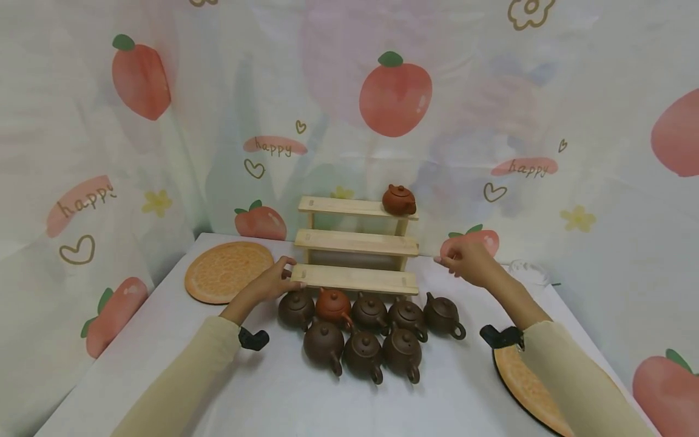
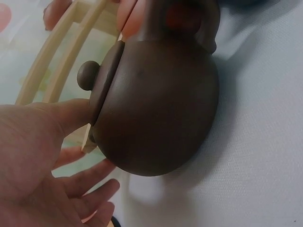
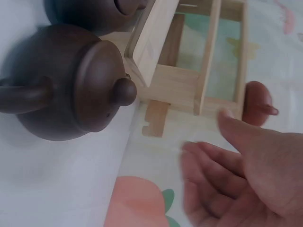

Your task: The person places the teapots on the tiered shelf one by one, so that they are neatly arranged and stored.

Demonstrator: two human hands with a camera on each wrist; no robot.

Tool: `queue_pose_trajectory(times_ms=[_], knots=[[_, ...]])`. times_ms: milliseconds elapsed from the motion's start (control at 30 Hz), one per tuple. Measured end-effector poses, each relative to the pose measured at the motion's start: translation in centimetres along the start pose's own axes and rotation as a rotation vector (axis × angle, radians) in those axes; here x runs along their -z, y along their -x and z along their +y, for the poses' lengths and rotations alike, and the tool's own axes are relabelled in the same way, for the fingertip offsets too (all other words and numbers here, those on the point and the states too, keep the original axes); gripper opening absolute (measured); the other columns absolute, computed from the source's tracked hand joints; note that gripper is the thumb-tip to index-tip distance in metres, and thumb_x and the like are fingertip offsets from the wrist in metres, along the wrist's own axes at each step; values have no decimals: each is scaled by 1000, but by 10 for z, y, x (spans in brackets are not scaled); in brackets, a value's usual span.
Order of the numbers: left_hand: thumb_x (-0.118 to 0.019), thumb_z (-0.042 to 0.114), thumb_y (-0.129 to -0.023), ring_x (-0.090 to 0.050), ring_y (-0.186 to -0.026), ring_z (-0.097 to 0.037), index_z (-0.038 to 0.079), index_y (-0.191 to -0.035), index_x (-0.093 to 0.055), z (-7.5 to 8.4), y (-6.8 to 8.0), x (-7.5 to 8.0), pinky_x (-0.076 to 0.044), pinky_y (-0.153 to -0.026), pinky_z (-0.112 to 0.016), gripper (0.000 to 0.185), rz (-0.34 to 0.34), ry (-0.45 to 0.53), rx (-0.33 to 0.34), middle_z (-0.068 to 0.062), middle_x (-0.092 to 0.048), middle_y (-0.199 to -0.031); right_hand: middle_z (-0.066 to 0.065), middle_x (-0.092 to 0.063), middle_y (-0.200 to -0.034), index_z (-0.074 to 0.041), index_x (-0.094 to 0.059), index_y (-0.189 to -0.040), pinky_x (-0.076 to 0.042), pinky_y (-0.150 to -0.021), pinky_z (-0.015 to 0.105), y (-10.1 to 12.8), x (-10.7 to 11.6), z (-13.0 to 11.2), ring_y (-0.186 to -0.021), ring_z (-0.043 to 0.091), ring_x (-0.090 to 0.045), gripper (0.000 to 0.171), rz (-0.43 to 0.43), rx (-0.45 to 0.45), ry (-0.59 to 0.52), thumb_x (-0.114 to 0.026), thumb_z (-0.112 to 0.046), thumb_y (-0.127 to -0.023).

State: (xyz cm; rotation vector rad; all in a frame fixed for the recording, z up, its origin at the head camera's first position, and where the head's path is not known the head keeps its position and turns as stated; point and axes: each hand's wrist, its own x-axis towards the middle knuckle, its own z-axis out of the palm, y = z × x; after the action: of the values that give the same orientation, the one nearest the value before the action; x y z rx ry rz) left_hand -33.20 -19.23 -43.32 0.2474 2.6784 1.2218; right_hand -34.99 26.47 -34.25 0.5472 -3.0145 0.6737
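My left hand [image 1: 269, 283] is at the left end of the lowest step of a wooden three-step shelf [image 1: 355, 278]. In the left wrist view its thumb overlaps the lid edge of a dark brown teapot [image 2: 156, 104], while the other fingers spread loosely beside the shelf end. Right of the shelf, my right hand [image 1: 471, 262] hovers with bent, relaxed fingers and nothing in them. A reddish-brown teapot [image 1: 399, 200] sits at the right end of the top step. Several dark teapots [image 1: 364, 352] and one orange-red teapot [image 1: 332, 306] crowd in front of the shelf.
A round mat with a baked-crust print [image 1: 226, 273] lies at the left on the white tablecloth [image 1: 262, 400]. Another such mat [image 1: 532, 388] lies partly under the right sleeve. A clear object [image 1: 528, 272] stands at the back right. A printed curtain [image 1: 338, 79] encloses the table.
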Motion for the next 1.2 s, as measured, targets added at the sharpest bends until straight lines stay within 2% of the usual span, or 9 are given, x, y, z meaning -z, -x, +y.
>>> queue_pose_trajectory(times_ms=[167,267,500,600,867,933,1133,1200], knots=[[-70,31,-102,-54,-135,-49,3,-150,-35,-2,-2,-2,-44,-110,-59,66,2,8,-14,-36,-55,-144,5,-70,-79,-2,-71,-96,-51,-66,36,40,-8,11,-73,19,-66,44,-155,-45,59,-62,-44,-106],[-71,30,-101,-55,-134,-48,2,-150,-35,-4,-2,0,-44,-110,-58,67,10,20,-29,-36,-57,-143,4,-66,-81,-4,-69,-97,-49,-66,36,59,-17,14,-73,18,-60,48,-185,-85,88,-62,-51,-104],[-71,30,-102,-55,-135,-47,1,-152,-34,-10,-1,3,-45,-109,-58,69,11,34,-34,-35,-57,-143,4,-61,-82,-6,-65,-94,-47,-64,37,88,-44,7,-73,19,-56,47,-225,-116,101,-68,-52,-100],[-72,32,-102,-55,-135,-46,3,-152,-34,-10,-1,3,-45,-109,-57,69,9,35,-21,-34,-57,-144,3,-60,-78,-6,-63,-91,-46,-65,37,94,-59,8,-72,18,-55,45,-206,-128,108,-68,-49,-101],[-71,31,-102,-55,-135,-46,3,-153,-35,-6,0,0,-45,-109,-57,69,8,45,-20,-34,-57,-144,5,-56,-71,-5,-54,-90,-44,-62,40,103,-87,17,-68,22,-54,30,-45,-90,84,-66,-27,-105],[-72,31,-101,-55,-134,-47,2,-152,-35,-6,1,0,-46,-108,-57,69,12,48,-20,-34,-57,-143,5,-53,-69,-5,-53,-89,-43,-61,39,105,-92,18,-67,23,-52,29,-23,-89,76,-65,-25,-106],[-72,31,-101,-55,-134,-47,3,-152,-35,-6,0,-1,-46,-107,-58,69,12,45,-18,-34,-56,-144,9,-61,-75,-3,-55,-97,-47,-63,43,108,-97,20,-72,26,-60,21,15,-77,61,-63,-20,-106],[-72,32,-101,-54,-135,-48,3,-152,-35,-6,0,-1,-46,-108,-59,69,12,43,-16,-34,-56,-144,7,-59,-74,-3,-54,-98,-46,-63,42,109,-97,20,-71,25,-56,20,13,-81,53,-62,-19,-107]])
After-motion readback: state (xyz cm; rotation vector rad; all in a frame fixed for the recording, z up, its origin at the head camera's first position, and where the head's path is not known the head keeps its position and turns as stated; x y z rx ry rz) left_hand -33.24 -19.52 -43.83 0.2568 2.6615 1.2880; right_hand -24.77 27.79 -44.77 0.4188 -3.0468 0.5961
